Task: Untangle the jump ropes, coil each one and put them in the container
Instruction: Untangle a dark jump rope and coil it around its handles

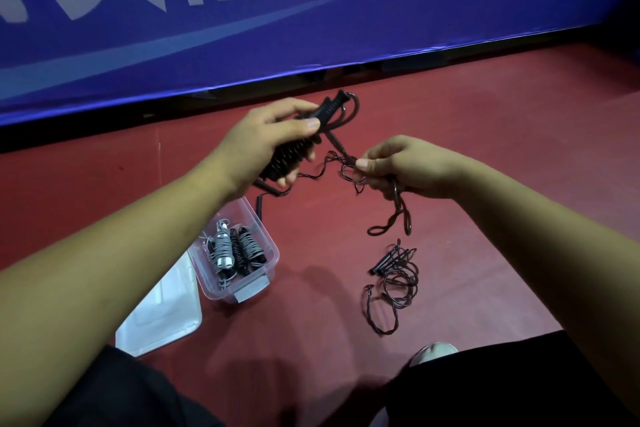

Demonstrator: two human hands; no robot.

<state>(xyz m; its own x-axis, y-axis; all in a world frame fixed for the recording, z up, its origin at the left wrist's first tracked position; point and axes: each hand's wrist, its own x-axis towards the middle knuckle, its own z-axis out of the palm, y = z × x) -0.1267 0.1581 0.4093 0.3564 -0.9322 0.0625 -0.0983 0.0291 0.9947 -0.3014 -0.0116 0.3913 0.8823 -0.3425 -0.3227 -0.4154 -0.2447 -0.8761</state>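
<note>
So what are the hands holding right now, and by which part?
The left hand grips the black jump rope by its handles, with cord wound round them; the right hand pinches the rope's loose cord.

A: Container (272,253) position?
B: On the floor (485,149), left of centre. Coiled ropes (235,250) in it; lid (162,315) just beside, on its left.
A: Loose rope (382,263)?
B: On the floor, well right of the container. Held rope (294,152) hangs above, behind both. Banner (311,28) behind everything.
</note>
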